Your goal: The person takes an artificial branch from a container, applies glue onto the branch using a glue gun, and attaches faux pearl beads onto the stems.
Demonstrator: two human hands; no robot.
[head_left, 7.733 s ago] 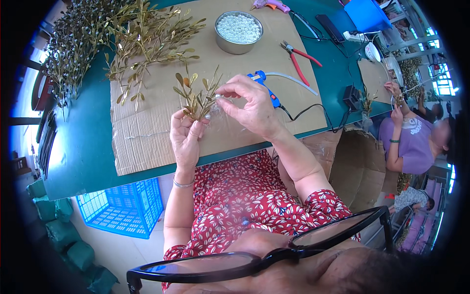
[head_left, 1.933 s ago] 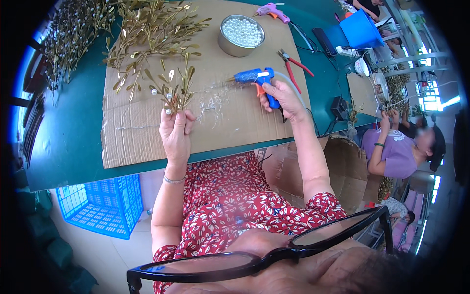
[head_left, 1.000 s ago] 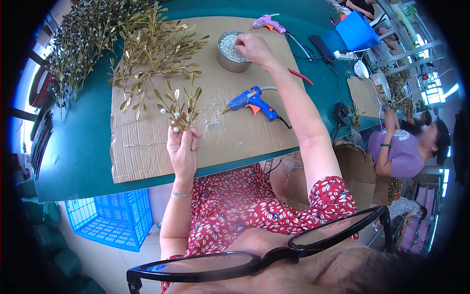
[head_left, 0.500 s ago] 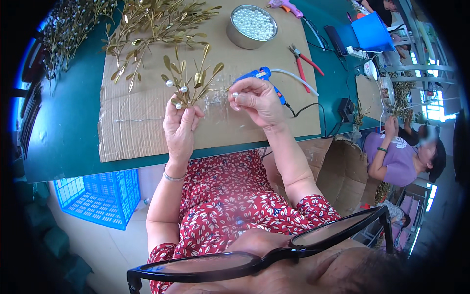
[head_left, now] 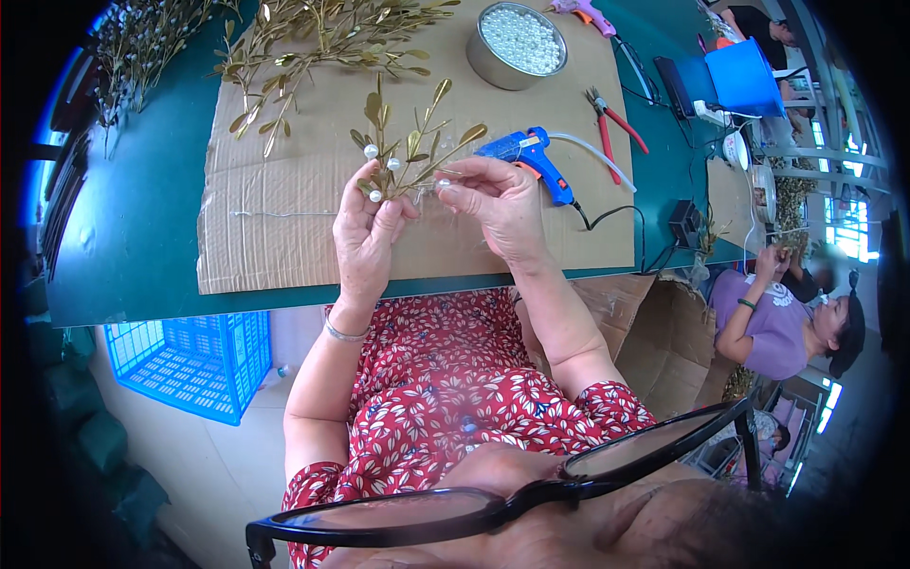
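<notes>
Pinched in my left hand is a gold artificial leaf sprig, its leaves pointing up and to the right. Several white pearl beads sit on its stems close to my left fingertips. Between the thumb and forefinger of my right hand I hold a single white pearl bead, right by the sprig's lower right stems; whether it touches a stem I cannot tell. Just beyond my right hand lies a blue glue gun with a clear glue stick in its back end.
A metal bowl of pearl beads, red-handled pliers and a pink glue gun lie beyond my hands. Gold sprigs pile up on the cardboard sheet. A blue crate stands below the table; a co-worker sits at right.
My right hand has brought the bead leftward up to the sprig. The left hand with the sprig shows slightly further right, and the whole view has shifted a little.
</notes>
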